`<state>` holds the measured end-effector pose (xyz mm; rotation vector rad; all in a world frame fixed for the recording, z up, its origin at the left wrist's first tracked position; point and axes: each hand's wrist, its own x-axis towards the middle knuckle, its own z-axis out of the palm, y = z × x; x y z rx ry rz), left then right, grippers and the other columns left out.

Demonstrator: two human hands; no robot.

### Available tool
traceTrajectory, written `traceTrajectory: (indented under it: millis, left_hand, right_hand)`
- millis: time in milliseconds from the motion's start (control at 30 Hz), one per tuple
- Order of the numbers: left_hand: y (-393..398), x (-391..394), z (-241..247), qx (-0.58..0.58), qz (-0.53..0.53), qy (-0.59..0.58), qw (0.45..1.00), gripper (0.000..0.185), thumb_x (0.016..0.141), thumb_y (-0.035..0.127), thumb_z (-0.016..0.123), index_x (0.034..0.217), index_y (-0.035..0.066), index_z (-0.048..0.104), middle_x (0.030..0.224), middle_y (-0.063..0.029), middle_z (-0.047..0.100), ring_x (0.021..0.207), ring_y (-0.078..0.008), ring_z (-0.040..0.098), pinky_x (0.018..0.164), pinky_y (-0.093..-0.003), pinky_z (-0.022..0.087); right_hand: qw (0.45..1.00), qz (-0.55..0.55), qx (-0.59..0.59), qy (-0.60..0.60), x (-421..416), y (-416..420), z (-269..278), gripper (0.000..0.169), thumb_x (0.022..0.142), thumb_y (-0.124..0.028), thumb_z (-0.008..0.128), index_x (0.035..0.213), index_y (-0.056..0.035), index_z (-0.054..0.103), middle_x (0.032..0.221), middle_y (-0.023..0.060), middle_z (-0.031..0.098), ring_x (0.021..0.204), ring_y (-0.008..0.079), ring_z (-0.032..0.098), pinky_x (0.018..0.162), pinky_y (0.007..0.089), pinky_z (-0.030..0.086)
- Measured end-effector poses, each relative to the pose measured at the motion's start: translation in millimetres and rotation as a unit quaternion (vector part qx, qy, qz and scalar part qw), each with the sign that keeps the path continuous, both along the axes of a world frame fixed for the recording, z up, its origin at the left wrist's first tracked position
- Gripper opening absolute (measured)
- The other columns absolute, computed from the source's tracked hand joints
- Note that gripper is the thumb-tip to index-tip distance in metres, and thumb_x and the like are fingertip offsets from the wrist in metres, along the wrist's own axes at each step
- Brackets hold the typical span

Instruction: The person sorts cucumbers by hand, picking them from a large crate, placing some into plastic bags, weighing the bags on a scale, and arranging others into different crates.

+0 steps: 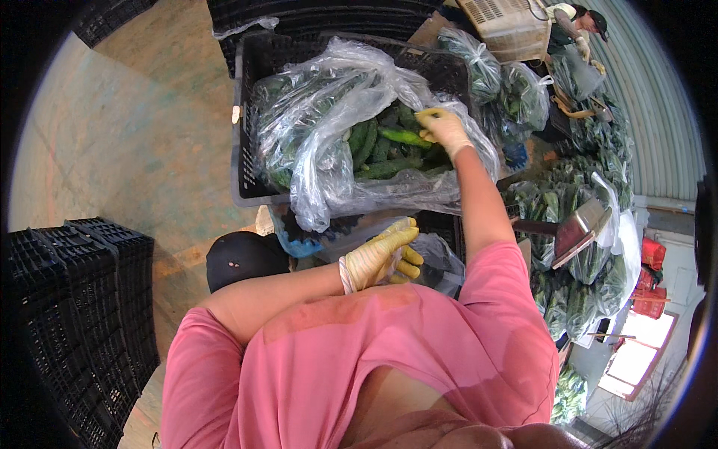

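A black plastic crate [240, 168], lined with a clear plastic bag [325, 129], stands before me with dark green cucumbers [387, 167] showing through the bag's opening. One brighter green cucumber [405, 136] lies on top. My right hand [443, 128], in a yellow-coated glove, is over the opening at the right, its fingers bent at the bag's edge beside the brighter cucumber; whether it grips the film is unclear. Nearer my chest, my left hand [387, 252], gloved alike, has its fingers extended above a clear plastic bag [437, 261]. It touches or holds thin film, but which is unclear.
Stacked black crates [90, 303] stand at left. Tied bags of green vegetables [524, 101] lie beyond the crate at right, and many bagged cucumbers [578, 280] lie around a scale [580, 233]. A co-worker [578, 33] is at the upper right. A black cap [244, 261] shows below my left forearm.
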<state>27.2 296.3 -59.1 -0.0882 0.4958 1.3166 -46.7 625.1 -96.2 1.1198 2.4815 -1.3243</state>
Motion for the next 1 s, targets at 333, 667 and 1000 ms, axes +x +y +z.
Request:
traceTrajectory:
  millis: [333, 667, 1000]
  left_hand:
    - [-3, 1, -2, 0.021, 0.009, 0.04, 0.999, 0.062, 0.091, 0.059, 0.057, 0.139, 0.026, 0.037, 0.103, -0.0133, 0.061, 0.085, -0.0253, 0.063, 0.075, -0.0457, 0.053]
    - [-12, 0, -4, 0.041, 0.051, 0.055, 0.996, 0.057, 0.093, 0.056, 0.055, 0.137, 0.024, 0.039, 0.099, -0.0158, 0.065, 0.083, -0.0284, 0.066, 0.076, -0.0495, 0.053]
    - [-27, 26, 4, 0.071, -0.047, 0.033, 0.996, 0.063, 0.093, 0.059, 0.053, 0.144, 0.027, 0.033, 0.101, -0.0153, 0.063, 0.084, -0.0283, 0.065, 0.077, -0.0503, 0.053]
  right_hand:
    - [0.779, -0.062, -0.469, 0.412, 184, -16, 71, 0.051, 0.096, -0.042, 0.05, 0.103, 0.0049, 0.068, 0.053, 0.0034, 0.054, 0.043, 0.0126, 0.042, 0.05, 0.0304, 0.039]
    - [0.62, -0.094, -0.636, 0.45, 274, -101, 33, 0.053, 0.096, -0.047, 0.048, 0.096, 0.0005, 0.072, 0.044, -0.001, 0.047, 0.038, 0.0137, 0.035, 0.049, 0.0272, 0.036]
    - [0.928, 0.052, -0.321, -0.18, 286, -174, -25, 0.031, 0.092, -0.035, 0.06, 0.101, -0.0069, 0.07, 0.09, 0.0049, 0.068, 0.087, 0.0158, 0.063, 0.07, 0.0306, 0.051]
